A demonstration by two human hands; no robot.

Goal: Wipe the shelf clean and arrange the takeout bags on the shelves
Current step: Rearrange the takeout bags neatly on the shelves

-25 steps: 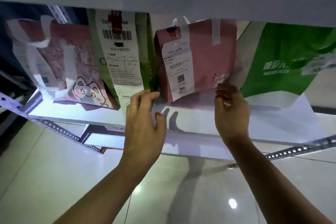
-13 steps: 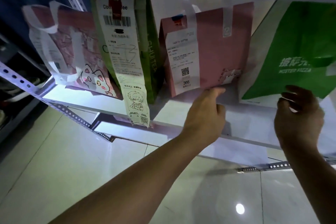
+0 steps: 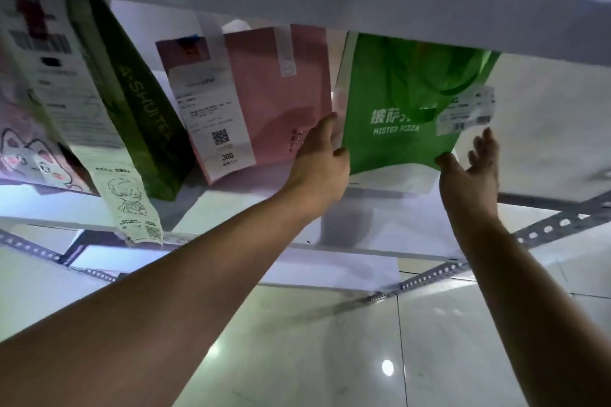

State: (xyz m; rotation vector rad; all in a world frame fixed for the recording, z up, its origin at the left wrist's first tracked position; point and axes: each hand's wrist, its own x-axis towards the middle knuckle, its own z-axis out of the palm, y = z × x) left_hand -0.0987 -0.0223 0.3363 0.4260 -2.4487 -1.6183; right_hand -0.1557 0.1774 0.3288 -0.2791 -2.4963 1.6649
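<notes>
Both hands are reaching up to the green pizza bag (image 3: pixel 396 102), which is standing on the white shelf (image 3: pixel 231 208) at the right end of the row. The left hand (image 3: pixel 319 163) is pressing flat against its left edge, fingers together, slipping in between it and the pink bag (image 3: pixel 264 92) just beside. The right hand (image 3: pixel 469 172) is spreading open, thumb touching the bag's lower right corner, fingers fanning free. Further left, the dark green bag (image 3: pixel 139 102) is leaning with its long receipt (image 3: pixel 132 195) dangling over the shelf edge
</notes>
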